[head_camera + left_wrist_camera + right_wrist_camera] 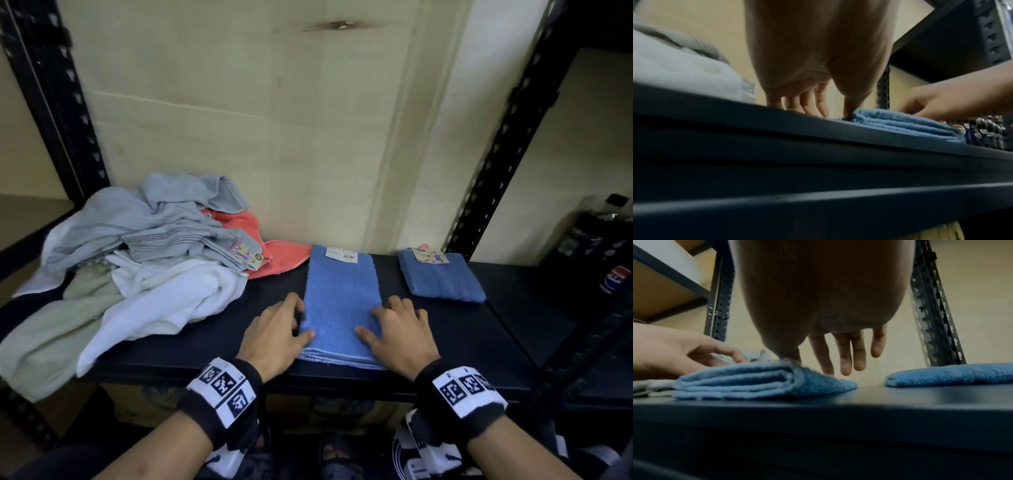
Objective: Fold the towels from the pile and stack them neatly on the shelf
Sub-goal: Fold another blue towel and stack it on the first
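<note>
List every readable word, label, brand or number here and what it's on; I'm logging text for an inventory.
Pepsi logo, lettering blurred: on the dark bottle at far right.
Barcode tag on the long blue towel: print too small to read.
Colourful tag on the folded blue towel: unreadable.
Colourful tag on the grey towel: unreadable.
Wristband markers: square codes, small digits illegible.
</note>
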